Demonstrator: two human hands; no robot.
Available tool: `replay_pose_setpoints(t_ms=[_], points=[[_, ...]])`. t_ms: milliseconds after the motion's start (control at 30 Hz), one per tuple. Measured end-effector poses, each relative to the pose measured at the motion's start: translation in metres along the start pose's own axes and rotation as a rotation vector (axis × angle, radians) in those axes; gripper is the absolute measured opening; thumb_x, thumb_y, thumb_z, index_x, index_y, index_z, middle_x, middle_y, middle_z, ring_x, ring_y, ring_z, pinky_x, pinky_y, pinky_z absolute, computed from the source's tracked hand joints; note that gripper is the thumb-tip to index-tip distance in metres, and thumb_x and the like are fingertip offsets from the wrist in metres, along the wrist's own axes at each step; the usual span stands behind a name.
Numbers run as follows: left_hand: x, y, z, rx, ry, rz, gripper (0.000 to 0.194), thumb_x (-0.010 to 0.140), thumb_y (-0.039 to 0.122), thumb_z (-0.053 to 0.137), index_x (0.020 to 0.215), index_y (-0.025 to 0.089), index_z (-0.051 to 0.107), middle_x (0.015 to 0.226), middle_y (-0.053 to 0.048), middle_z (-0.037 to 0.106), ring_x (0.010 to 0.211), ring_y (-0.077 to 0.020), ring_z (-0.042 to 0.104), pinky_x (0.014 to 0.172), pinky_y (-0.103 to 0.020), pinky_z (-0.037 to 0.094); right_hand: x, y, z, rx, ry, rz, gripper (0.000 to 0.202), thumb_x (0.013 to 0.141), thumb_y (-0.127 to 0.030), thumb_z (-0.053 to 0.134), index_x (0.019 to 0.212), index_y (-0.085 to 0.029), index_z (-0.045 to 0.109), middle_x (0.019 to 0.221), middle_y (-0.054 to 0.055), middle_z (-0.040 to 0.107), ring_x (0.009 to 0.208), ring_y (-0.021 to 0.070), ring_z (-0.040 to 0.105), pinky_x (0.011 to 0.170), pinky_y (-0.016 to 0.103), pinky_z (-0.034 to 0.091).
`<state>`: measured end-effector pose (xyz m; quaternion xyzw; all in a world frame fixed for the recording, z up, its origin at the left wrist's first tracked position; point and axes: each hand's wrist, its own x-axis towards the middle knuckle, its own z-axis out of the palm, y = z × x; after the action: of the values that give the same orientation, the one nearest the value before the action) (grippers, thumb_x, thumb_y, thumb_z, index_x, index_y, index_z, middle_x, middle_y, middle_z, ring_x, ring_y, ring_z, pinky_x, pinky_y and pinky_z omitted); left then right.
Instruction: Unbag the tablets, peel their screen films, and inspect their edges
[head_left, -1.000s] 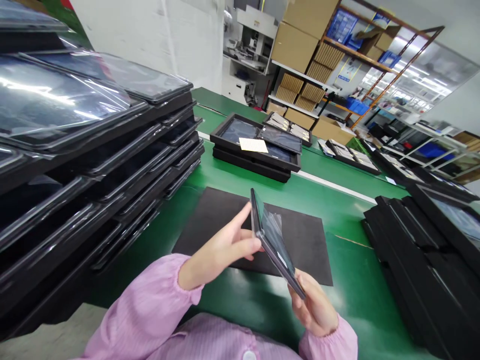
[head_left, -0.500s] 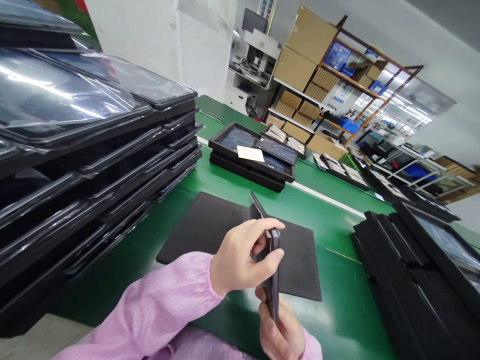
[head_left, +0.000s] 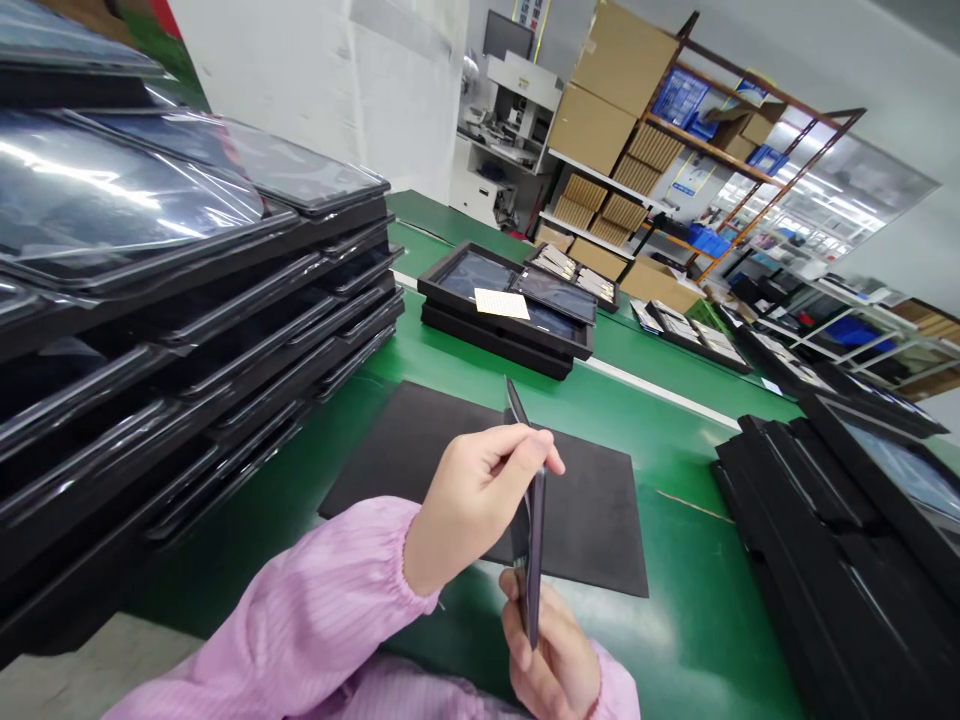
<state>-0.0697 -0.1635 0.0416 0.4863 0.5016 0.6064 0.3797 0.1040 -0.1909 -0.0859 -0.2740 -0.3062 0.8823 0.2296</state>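
The tablet [head_left: 534,560] is held up edge-on, its long edge running roughly from 12 to 6 o'clock, over the dark mat [head_left: 592,510] and the green surface [head_left: 675,630]. The right hand [head_left: 551,650] grasps its lower end, thumb and fingers on opposite sides. The left hand [head_left: 476,495] is at the upper part, thumb and fingertips closed together; whether they grip the tablet's edge or something thin on it, I cannot tell.

Taking the tablet as the clock's centre, a tall stack of trays with glossy panels [head_left: 187,290] stands from 9 to 10 o'clock. A lower tray pile [head_left: 499,345] sits at 12, beyond the mat, with a pale card [head_left: 501,303] lying on top. Another dark stack [head_left: 832,570] is at 3, and a tray of light-coloured pieces [head_left: 701,335] at 1.
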Motion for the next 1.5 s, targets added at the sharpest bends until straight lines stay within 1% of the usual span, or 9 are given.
replay_pose_setpoints(t_ms=[100, 200, 333, 433, 700, 933, 1067, 1267, 1500], points=[[0.0, -0.002, -0.002, -0.093, -0.023, -0.051, 0.048, 0.092, 0.057, 0.057, 0.072, 0.019, 0.076, 0.057, -0.002, 0.057, 0.053, -0.0143, 0.047, 0.052, -0.029, 0.037, -0.001, 0.0, -0.001, 0.042, -0.013, -0.012, 0.05, 0.073, -0.064, 0.088, 0.081, -0.025, 0.059, 0.05, -0.011, 0.055, 0.019, 0.0001, 0.018, 0.02, 0.012, 0.02], [-0.001, -0.006, -0.002, -0.171, -0.038, -0.016, 0.051, 0.094, 0.057, 0.051, 0.079, 0.018, 0.08, 0.066, -0.005, 0.065, 0.058, -0.0158, 0.051, 0.057, -0.03, 0.041, -0.003, -0.002, -0.002, 0.081, -0.027, -0.015, 0.048, 0.077, -0.06, 0.088, 0.088, -0.023, 0.06, 0.052, -0.012, 0.058, 0.019, -0.0018, 0.017, 0.022, 0.011, 0.024], [-0.003, -0.007, -0.004, -0.029, -0.043, 0.094, 0.025, 0.081, 0.033, 0.058, 0.084, 0.019, 0.078, 0.063, 0.001, 0.055, 0.061, -0.0153, 0.051, 0.062, -0.029, 0.044, -0.005, -0.003, -0.002, 0.118, -0.047, -0.021, 0.047, 0.079, -0.056, 0.09, 0.091, -0.021, 0.061, 0.055, -0.011, 0.061, 0.019, -0.0021, 0.018, 0.022, 0.011, 0.026], [-0.007, -0.007, -0.003, 0.11, 0.0, 0.197, 0.02, 0.077, 0.024, 0.055, 0.082, 0.02, 0.074, 0.059, 0.004, 0.044, 0.058, -0.0137, 0.047, 0.063, -0.028, 0.046, -0.005, -0.004, -0.002, 0.133, -0.056, -0.03, 0.045, 0.08, -0.054, 0.089, 0.088, -0.02, 0.06, 0.054, -0.01, 0.062, 0.02, -0.0013, 0.021, 0.022, 0.011, 0.026], [-0.014, -0.007, 0.004, 0.176, 0.082, 0.333, 0.027, 0.091, 0.019, 0.048, 0.071, 0.022, 0.066, 0.06, 0.004, 0.061, 0.056, -0.0107, 0.052, 0.061, -0.022, 0.047, -0.002, 0.001, 0.003, 0.142, -0.049, -0.056, 0.045, 0.078, -0.052, 0.091, 0.082, -0.016, 0.064, 0.055, -0.005, 0.064, 0.023, -0.0015, 0.025, 0.023, 0.011, 0.014], [-0.01, -0.012, 0.002, 0.04, 0.098, 0.252, 0.036, 0.095, 0.026, 0.053, 0.064, 0.021, 0.072, 0.053, 0.003, 0.057, 0.051, -0.0099, 0.049, 0.053, -0.022, 0.042, 0.001, 0.006, 0.003, 0.151, -0.087, -0.046, 0.047, 0.077, -0.055, 0.091, 0.08, -0.017, 0.062, 0.055, -0.004, 0.066, 0.021, -0.001, 0.023, 0.022, 0.012, 0.019], [-0.011, -0.019, -0.001, -0.048, 0.043, 0.233, 0.044, 0.099, 0.03, 0.043, 0.072, 0.02, 0.076, 0.068, -0.001, 0.068, 0.063, -0.0129, 0.058, 0.061, -0.025, 0.047, 0.001, 0.006, 0.001, 0.147, -0.109, -0.036, 0.049, 0.077, -0.056, 0.09, 0.082, -0.018, 0.061, 0.055, -0.005, 0.066, 0.02, -0.0005, 0.024, 0.022, 0.013, 0.024], [-0.015, -0.017, -0.002, 0.079, 0.051, 0.331, 0.023, 0.074, 0.015, 0.051, 0.079, 0.02, 0.073, 0.062, 0.004, 0.05, 0.058, -0.0104, 0.049, 0.059, -0.022, 0.045, 0.002, 0.007, -0.004, 0.137, -0.129, -0.027, 0.048, 0.081, -0.057, 0.087, 0.085, -0.018, 0.06, 0.057, -0.006, 0.065, 0.02, -0.0008, 0.023, 0.023, 0.012, 0.024], [-0.02, -0.013, 0.003, 0.204, 0.084, 0.401, 0.024, 0.086, 0.015, 0.046, 0.076, 0.02, 0.068, 0.062, 0.004, 0.057, 0.064, -0.0119, 0.055, 0.063, -0.022, 0.049, 0.002, 0.012, -0.01, 0.139, -0.143, -0.002, 0.046, 0.083, -0.056, 0.085, 0.086, -0.017, 0.06, 0.057, -0.007, 0.061, 0.023, -0.0001, 0.028, 0.025, 0.012, 0.027]])
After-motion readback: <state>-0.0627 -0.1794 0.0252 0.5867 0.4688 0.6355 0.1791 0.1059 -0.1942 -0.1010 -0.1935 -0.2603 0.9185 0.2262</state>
